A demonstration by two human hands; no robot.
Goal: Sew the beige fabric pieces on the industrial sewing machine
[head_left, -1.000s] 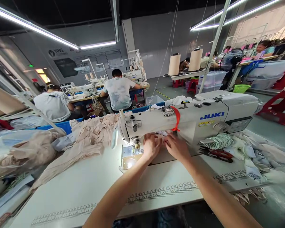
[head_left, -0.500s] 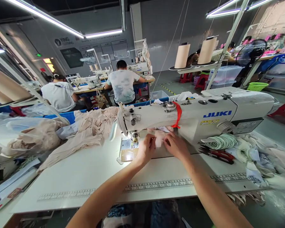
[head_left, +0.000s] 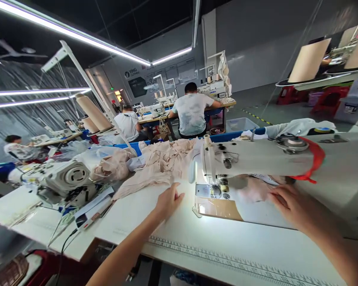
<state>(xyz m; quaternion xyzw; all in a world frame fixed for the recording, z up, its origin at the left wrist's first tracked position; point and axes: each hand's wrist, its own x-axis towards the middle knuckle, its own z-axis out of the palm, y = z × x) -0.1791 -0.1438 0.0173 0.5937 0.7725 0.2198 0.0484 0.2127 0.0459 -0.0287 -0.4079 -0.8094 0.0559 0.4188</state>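
Observation:
Over the white table, my left hand (head_left: 169,201) is open, with thumb and forefinger apart and nothing visible between them. It is close to the near edge of a heap of beige fabric pieces (head_left: 159,163). To the right of the needle area of a sewing machine (head_left: 250,159), my right hand (head_left: 290,202) pinches the edge of a small pale pink fabric piece (head_left: 253,189). That piece is blurred and lies partly under the machine arm. Beside it shows a white printed strip (head_left: 265,178).
A red ribbon (head_left: 314,159) is tied round the machine arm. At left stand another machine head (head_left: 68,178) and a plastic bag of fabric (head_left: 110,167). A printed ruler (head_left: 211,254) runs along the table front. Thread cones (head_left: 310,59) stand at upper right. Co-workers (head_left: 193,113) sit ahead.
The view has swung left. My left hand has let go of the pink fabric piece and moved left past the needle area to the beige heap. My right hand stays at the piece.

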